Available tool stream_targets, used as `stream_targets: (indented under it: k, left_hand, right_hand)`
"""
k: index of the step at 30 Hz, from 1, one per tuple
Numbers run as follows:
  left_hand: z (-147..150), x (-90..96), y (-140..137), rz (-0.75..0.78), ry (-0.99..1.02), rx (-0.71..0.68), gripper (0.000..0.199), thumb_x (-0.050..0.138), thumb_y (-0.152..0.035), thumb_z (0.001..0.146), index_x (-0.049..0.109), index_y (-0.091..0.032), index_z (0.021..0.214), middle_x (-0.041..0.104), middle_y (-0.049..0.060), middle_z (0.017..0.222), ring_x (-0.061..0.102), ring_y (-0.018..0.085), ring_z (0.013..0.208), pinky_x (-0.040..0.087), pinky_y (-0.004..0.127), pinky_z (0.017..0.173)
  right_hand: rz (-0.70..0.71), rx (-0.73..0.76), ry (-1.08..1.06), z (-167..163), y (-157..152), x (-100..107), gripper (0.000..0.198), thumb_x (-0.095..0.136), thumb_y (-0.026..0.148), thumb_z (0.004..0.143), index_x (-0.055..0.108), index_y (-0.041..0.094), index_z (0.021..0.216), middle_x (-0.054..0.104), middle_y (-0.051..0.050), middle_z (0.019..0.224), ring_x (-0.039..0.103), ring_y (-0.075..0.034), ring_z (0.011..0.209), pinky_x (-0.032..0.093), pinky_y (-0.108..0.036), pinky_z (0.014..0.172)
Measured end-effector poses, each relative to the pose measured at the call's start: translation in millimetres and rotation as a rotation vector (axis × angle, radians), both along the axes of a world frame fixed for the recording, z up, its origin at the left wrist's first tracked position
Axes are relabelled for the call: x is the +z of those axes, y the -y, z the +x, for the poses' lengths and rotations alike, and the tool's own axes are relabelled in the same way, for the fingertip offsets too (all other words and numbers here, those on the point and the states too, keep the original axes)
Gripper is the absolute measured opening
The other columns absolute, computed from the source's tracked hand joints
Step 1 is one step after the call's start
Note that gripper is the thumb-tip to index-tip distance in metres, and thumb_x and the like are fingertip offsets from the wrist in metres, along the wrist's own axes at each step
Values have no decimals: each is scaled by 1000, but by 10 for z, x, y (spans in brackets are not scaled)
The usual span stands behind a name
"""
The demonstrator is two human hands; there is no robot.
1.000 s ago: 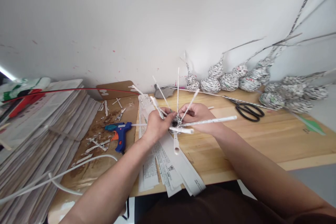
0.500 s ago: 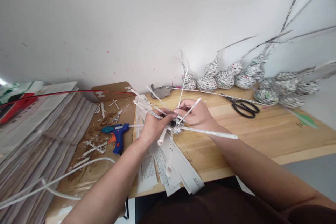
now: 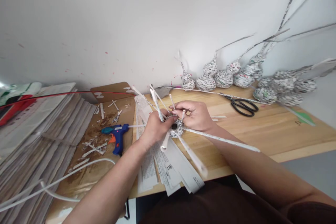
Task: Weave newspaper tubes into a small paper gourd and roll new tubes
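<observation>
Between my hands is a small woven newspaper piece (image 3: 176,133) with a dark round opening on top. Several rolled paper tubes stick out from it in all directions; one long tube (image 3: 223,139) passes over my right forearm. My left hand (image 3: 156,126) is closed on the left side of the piece, its thumb by the opening. My right hand (image 3: 195,113) pinches a paper tube at the far rim, fingers bent. Fingertips of both hands nearly meet there, partly hiding the rim. Under the piece lie flat newspaper strips (image 3: 181,168).
A blue glue gun (image 3: 119,138) lies left on cardboard among paper scraps (image 3: 94,148). Stacked newspapers (image 3: 52,136) stand further left. Black scissors (image 3: 244,106) lie at right. Woven gourd shapes (image 3: 206,82) line the wall, their long tails reaching up and right.
The woven piece has turned slightly between my hands. Its near tube has swung to the right, and a left tube now stands more upright. Both hands stay close to the rim.
</observation>
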State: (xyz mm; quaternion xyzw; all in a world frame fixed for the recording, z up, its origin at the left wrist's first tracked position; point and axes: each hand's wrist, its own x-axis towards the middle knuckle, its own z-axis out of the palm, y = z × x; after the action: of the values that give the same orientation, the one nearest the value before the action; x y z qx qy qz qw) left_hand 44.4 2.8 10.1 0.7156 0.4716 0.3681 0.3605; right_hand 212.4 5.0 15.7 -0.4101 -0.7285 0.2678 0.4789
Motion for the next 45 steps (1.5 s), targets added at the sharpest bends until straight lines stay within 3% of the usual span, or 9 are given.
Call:
stream_targets:
  k: [7,14,19,26,29,32,35,38,45]
  left_hand:
    - [29,-31,0,-87,95,23,21,61,-34,80,71,-16,82,72,2,72,63,17,65,47,25,60]
    - [22,-31,-46,-110,196,141,17,66,-32,75,68,-17,82,70,1,70,61,15,62,47,25,59]
    - [5,45,-63,-117,281,259,19,69,-30,69,68,-15,81,71,2,73,64,16,65,48,26,61]
    - [-25,-65,-123,-98,331,293,16,68,-27,69,69,-16,80,71,1,72,64,16,66,49,26,62]
    - [-26,-67,-121,-117,346,220,18,69,-27,68,69,-15,81,72,3,76,65,18,70,51,27,66]
    - [-12,-37,-95,-128,319,159,19,72,-28,67,71,-16,82,72,3,76,66,18,70,51,27,66]
    - [-2,-35,-79,-146,295,145,20,73,-31,68,71,-17,82,73,3,75,66,18,68,51,27,64]
    - [-6,-66,-83,-159,313,103,21,72,-31,70,71,-16,84,73,4,78,66,18,69,51,26,64]
    - [2,-51,-63,-157,282,75,19,71,-30,71,69,-15,83,70,2,71,63,15,63,48,24,60]
  right_hand:
    - [-4,-123,40,1,11,34,19,62,30,83,73,19,93,75,-5,88,68,-17,73,52,-26,66]
    - [62,-219,180,34,49,79,16,57,25,86,72,21,88,72,-2,76,62,-14,63,45,-25,62]
    - [63,-229,302,56,41,76,16,58,28,87,69,21,78,68,-1,68,57,-14,59,39,-25,58]
    - [-109,-89,449,84,6,84,21,57,32,87,74,21,83,74,-4,76,63,-17,65,39,-27,60]
    - [-247,39,318,74,-36,69,23,52,28,90,74,22,93,76,-5,92,68,-19,78,45,-28,69]
    - [-379,73,24,67,-108,14,21,55,29,88,71,20,98,75,-6,98,68,-19,86,48,-30,76]
    - [-478,69,-187,66,-175,-56,21,66,31,80,67,17,95,73,-5,91,67,-17,81,50,-28,74]
    - [-511,78,-249,49,-191,-92,18,70,31,74,64,16,81,69,-2,75,63,-14,68,48,-26,66]
    - [-612,-96,-398,-56,-111,-87,17,70,27,65,56,18,66,61,2,58,56,-12,54,42,-24,52]
